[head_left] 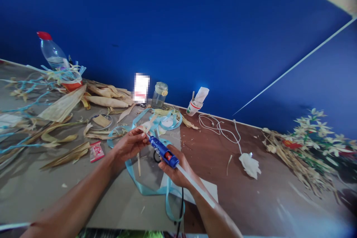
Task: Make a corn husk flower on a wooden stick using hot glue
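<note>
My right hand [174,163] is closed around a blue hot glue gun [161,150]. A long whitish glue stick [196,184] sticks out of its back end, over my right forearm. The gun's tip points at the fingers of my left hand [131,143], which pinch a small pale piece of dry husk [145,126]. The exact shape of that piece is partly hidden by the fingers. Light blue ribbon [143,187] loops across the table under and around both hands. Below my right hand, a black cord [182,208] runs down to the table's front edge.
Dry corn husks [106,100] lie at the left, near a red-capped bottle [52,52] and a pink packet [96,151]. A glass jar [160,95] and paper cup [194,107] stand by the blue wall. A white cable [220,128] and flower bunch [315,137] lie at right.
</note>
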`<state>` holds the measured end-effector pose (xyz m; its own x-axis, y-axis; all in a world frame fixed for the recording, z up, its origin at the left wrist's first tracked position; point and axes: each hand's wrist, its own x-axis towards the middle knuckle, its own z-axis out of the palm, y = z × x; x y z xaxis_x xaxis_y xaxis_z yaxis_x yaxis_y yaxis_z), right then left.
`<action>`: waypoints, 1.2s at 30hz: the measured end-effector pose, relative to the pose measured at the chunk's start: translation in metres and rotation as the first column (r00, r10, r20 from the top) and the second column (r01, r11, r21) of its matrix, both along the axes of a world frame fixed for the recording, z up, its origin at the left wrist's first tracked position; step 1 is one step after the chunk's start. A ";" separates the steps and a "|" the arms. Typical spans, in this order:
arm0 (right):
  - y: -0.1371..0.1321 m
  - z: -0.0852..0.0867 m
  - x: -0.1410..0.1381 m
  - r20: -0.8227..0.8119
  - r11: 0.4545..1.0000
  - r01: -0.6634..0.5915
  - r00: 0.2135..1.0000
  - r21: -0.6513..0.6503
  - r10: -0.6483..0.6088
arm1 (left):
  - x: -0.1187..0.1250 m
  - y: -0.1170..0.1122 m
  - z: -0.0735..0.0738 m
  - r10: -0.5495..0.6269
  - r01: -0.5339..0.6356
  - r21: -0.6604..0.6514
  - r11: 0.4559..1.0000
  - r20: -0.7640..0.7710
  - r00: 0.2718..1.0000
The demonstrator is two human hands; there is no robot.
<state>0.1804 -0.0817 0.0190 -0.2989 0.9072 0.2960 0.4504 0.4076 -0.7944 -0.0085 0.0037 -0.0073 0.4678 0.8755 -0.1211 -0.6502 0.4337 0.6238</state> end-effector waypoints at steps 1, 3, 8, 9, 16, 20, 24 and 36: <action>0.000 -0.001 0.000 -0.003 1.000 0.004 1.000 0.003 -0.004 | 0.000 0.000 0.000 0.002 -0.002 0.002 1.000 0.005 1.000; 0.000 -0.002 0.001 -0.009 1.000 0.025 1.000 0.005 -0.025 | 0.000 -0.001 0.000 0.000 0.000 0.001 1.000 0.006 1.000; 0.002 0.000 0.000 0.005 0.999 0.035 0.999 0.021 -0.035 | 0.000 -0.001 0.000 -0.014 0.014 -0.007 1.000 -0.001 1.000; 0.002 0.000 -0.001 0.007 0.999 0.030 1.000 0.027 -0.030 | 0.000 -0.001 0.000 -0.016 0.016 -0.009 1.000 0.000 1.000; -0.001 0.007 0.001 -0.018 0.998 0.040 0.999 0.050 -0.039 | 0.000 0.000 -0.001 -0.024 0.024 0.011 1.000 0.020 1.000; -0.004 0.014 0.008 0.103 0.975 0.148 0.981 0.166 -0.166 | 0.000 0.001 0.000 -0.032 0.032 0.006 0.999 0.040 0.999; -0.012 0.007 0.028 0.370 0.931 0.260 0.864 0.256 -0.343 | -0.001 0.001 -0.001 -0.048 0.048 0.004 0.999 0.034 0.998; -0.022 -0.037 0.070 0.742 0.837 0.546 0.579 -0.043 -0.339 | -0.001 -0.001 -0.004 -0.126 0.123 0.133 0.983 0.018 0.992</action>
<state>0.2509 -0.1036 -0.0180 0.1426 0.9878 -0.0622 0.9646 -0.1528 -0.2151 -0.0091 0.0031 -0.0114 0.5756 0.8177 0.0055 -0.6135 0.4274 0.6640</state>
